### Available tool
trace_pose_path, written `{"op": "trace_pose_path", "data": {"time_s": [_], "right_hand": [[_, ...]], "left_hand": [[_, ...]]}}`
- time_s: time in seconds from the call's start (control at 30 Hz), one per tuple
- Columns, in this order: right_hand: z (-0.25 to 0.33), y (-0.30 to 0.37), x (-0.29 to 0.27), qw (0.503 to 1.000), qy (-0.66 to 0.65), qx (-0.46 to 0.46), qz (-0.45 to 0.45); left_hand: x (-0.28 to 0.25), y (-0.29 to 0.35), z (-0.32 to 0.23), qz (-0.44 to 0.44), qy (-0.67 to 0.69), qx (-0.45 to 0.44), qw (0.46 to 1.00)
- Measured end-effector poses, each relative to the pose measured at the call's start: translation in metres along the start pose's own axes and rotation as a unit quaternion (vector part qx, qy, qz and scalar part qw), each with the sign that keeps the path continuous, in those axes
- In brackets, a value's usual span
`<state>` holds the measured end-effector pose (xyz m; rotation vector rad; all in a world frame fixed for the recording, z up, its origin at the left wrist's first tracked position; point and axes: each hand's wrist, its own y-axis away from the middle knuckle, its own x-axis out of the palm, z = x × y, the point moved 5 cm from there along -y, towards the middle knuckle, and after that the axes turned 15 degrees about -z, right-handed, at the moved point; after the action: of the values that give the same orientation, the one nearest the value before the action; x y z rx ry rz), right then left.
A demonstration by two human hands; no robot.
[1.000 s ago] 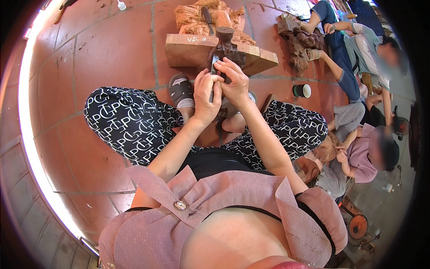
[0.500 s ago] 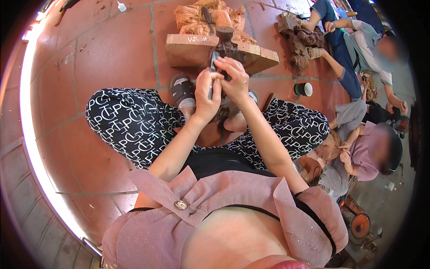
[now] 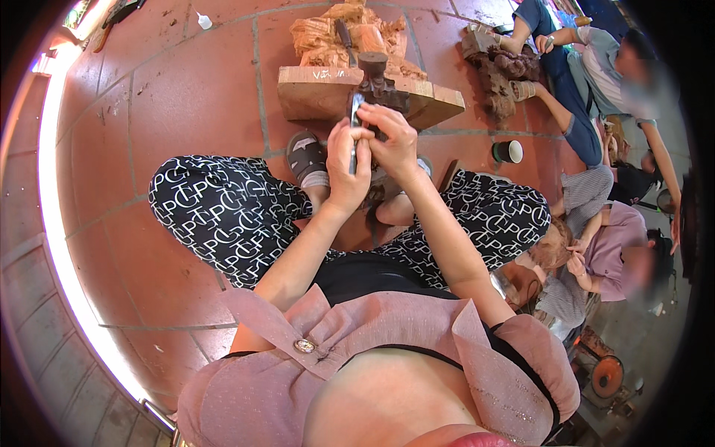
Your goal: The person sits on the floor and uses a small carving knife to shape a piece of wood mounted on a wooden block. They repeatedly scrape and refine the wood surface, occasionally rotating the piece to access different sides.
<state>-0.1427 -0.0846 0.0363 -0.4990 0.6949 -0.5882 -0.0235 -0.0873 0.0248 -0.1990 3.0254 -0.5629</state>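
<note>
A narrow, flat grey tool with a shiny upper end stands between my hands; its exact kind is unclear. My left hand is closed around its lower part, the thumb lying along it. From the right, my right hand bends its fingers over and presses them against the tool's upper part. Just beyond the fingertips is a dark brown wooden carving with a round, flat-topped knob. My hands hide its lower part. The carving rests against a thick, pale wooden board.
Behind the board sits an orange-toned wood carving, with a dark-handled tool on it. A dark cup stands on the tiled floor to the right. Another dark carving lies by a person's feet. A second person works at right.
My hands and the tool keep nearly the same place against the carving. The whole view has shifted slightly. The co-worker at far right has shifted an arm.
</note>
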Motion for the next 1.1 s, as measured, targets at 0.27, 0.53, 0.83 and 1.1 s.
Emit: {"op": "trace_pose_path", "data": {"time_s": [0.27, 0.53, 0.83, 1.1], "right_hand": [[-0.003, 0.006, 0.001, 1.0, 0.024, -0.009, 0.018], [-0.006, 0.012, 0.001, 0.999, 0.03, -0.014, 0.012], [-0.003, 0.01, 0.002, 0.999, 0.05, -0.019, 0.008], [-0.003, 0.005, 0.005, 0.999, 0.032, -0.005, -0.023]], "left_hand": [[-0.001, 0.005, 0.007, 0.029, -0.025, 0.013, 0.999], [-0.004, 0.01, 0.013, 0.042, -0.011, -0.02, 0.999], [-0.004, 0.01, 0.02, 0.044, 0.023, -0.054, 0.997], [-0.001, 0.002, 0.025, 0.049, 0.053, -0.081, 0.994]]}}
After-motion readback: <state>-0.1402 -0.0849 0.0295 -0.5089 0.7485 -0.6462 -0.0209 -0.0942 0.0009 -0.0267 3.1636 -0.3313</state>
